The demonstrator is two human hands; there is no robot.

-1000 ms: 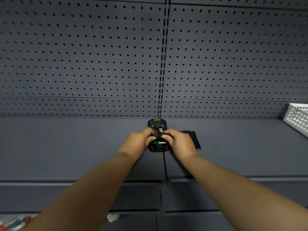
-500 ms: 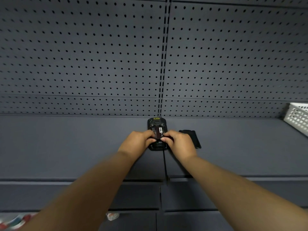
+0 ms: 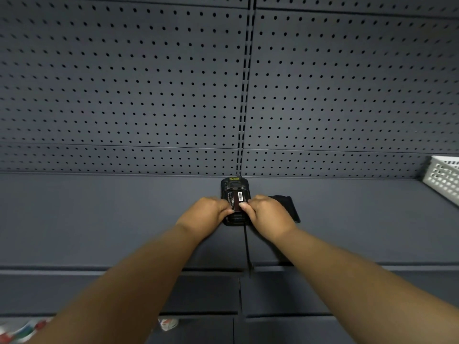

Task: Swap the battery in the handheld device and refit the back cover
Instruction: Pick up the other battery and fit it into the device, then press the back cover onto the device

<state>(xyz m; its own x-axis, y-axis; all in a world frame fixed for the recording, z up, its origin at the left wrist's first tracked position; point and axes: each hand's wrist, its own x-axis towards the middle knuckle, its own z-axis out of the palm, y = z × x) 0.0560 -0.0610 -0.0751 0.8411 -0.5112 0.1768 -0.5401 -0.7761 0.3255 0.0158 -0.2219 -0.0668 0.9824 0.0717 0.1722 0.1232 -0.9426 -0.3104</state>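
A black handheld device [image 3: 233, 186] lies face down on the grey shelf [image 3: 99, 219], near the back wall. Its back is uncovered, and a dark battery [image 3: 236, 199] with a white barcode label lies flat in the compartment. My left hand [image 3: 207, 214] grips the device's left side, thumb on the battery's near end. My right hand [image 3: 267, 216] holds the right side, its thumb pressing the battery too. The black back cover [image 3: 289, 207] lies flat on the shelf just right of my right hand, partly hidden by it.
A white perforated basket [image 3: 444, 178] stands at the shelf's far right. A grey pegboard wall [image 3: 149, 95] rises behind the shelf. Lower shelves run below, where colourful packaging [image 3: 167, 324] shows at the bottom edge.
The battery has sunk from a tilted pose into the compartment, and the green part seen below it is now covered. Both thumbs have slid onto its near end.
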